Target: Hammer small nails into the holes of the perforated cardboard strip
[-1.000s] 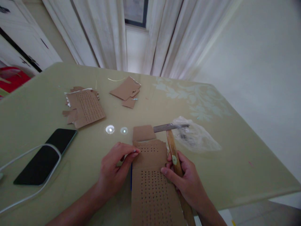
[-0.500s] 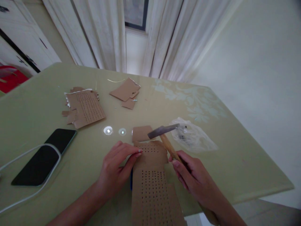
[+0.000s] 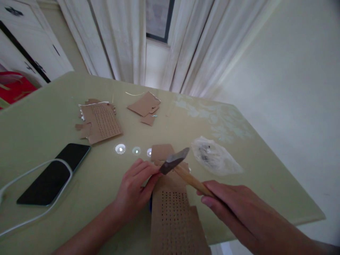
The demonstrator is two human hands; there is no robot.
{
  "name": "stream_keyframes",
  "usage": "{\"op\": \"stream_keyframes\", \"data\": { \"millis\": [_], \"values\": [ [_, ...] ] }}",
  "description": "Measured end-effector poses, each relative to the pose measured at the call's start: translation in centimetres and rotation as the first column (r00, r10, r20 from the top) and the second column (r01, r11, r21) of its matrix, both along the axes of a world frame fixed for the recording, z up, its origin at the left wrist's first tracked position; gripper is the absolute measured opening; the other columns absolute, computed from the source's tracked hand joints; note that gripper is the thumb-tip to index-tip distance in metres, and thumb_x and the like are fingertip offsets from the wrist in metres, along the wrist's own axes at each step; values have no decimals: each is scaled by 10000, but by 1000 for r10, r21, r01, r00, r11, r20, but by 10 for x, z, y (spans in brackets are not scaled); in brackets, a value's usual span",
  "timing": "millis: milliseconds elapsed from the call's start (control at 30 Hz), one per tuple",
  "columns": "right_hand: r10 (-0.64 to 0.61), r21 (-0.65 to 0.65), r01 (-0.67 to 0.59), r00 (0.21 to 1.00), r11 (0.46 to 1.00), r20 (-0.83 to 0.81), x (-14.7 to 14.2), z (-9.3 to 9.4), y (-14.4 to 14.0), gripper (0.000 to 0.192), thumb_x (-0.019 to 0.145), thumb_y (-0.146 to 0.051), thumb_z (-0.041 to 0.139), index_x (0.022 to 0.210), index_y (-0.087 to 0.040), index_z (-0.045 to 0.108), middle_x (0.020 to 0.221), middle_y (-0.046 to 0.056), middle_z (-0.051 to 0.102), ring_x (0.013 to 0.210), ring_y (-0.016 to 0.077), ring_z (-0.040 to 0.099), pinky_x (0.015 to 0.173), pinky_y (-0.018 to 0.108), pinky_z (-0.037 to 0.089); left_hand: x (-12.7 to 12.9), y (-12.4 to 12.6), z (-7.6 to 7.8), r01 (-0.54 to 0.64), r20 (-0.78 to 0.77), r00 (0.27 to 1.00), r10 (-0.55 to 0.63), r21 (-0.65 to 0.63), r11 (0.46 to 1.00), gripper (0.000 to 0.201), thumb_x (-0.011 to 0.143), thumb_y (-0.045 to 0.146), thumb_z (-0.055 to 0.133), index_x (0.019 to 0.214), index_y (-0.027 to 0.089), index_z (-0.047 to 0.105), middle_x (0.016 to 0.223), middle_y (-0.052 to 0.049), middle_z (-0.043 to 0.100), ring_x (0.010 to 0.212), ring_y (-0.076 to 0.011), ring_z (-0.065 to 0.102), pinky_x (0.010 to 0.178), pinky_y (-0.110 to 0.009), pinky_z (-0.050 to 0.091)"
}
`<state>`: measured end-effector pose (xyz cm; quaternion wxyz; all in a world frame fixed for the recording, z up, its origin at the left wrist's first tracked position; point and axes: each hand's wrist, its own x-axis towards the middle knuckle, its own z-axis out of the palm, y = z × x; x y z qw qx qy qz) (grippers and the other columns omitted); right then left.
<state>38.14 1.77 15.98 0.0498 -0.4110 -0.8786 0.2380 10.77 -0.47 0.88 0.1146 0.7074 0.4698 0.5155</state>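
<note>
My left hand (image 3: 138, 182) is closed in a pinch at the upper left edge of a long cardboard piece (image 3: 170, 187) with rows of punched holes. Between its fingertips is what looks like a small nail, now hidden behind the hammer head. My right hand (image 3: 231, 203) is wrapped around the wooden handle of a hammer (image 3: 192, 181). The dark metal head lies over the left fingertips and the cardboard's top end; whether it touches is unclear. Something blue shows under the cardboard's left edge. A smaller cardboard piece (image 3: 162, 151) lies just beyond.
A phone (image 3: 54, 175) with a white cable (image 3: 69, 170) lies on the left. Farther back are punched cardboard scraps (image 3: 102, 122) and plain cardboard scraps (image 3: 145, 104). A clear plastic bag (image 3: 215, 156) with small dark contents rests on the right of the glossy table (image 3: 265, 184).
The hammer head has come down and left, over my left fingertips. My right hand has moved a little to the right and tilted the handle flatter. The left hand keeps its pinch. The view shifted slightly.
</note>
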Motion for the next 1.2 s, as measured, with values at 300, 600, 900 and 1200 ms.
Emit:
{"op": "stream_keyframes", "data": {
  "millis": [300,600,900,1200],
  "values": [
    [-23,13,23,999,1000,-47,-1,-5,-2,369,1195,-451,442,971,-252,657,791,-4,746,677,168,725,614,288,495,0,-1,0,7,11,1000,-7,-39,999,127,1043,104,683,1051,220,734,905,16,767,814,-155,666,786,-298,523],
    [-19,83,25,997,996,-80,7,-1,-3,330,1190,-447,469,1002,-256,663,785,-11,754,650,154,720,590,266,479,-4,-6,0,1,64,998,9,-145,990,160,1048,201,696,1173,284,752,1142,-26,770,1056,-191,729,947,-342,598],
    [-20,50,23,998,999,-55,3,-10,-7,360,1201,-449,420,1010,-260,659,848,11,788,694,176,743,623,282,505,-8,-11,-5,22,112,993,32,-448,894,479,971,354,768,1432,340,639,1429,-66,716,1174,-272,717,920,-420,623],
    [5,-44,-5,1000,999,5,-3,-24,-3,381,1212,-475,376,1035,-253,630,857,1,756,735,191,730,665,313,468,-4,-12,-3,30,152,987,44,-453,891,473,966,333,746,1429,323,651,1327,-52,777,1101,-258,730,923,-410,615]
  ]
}}
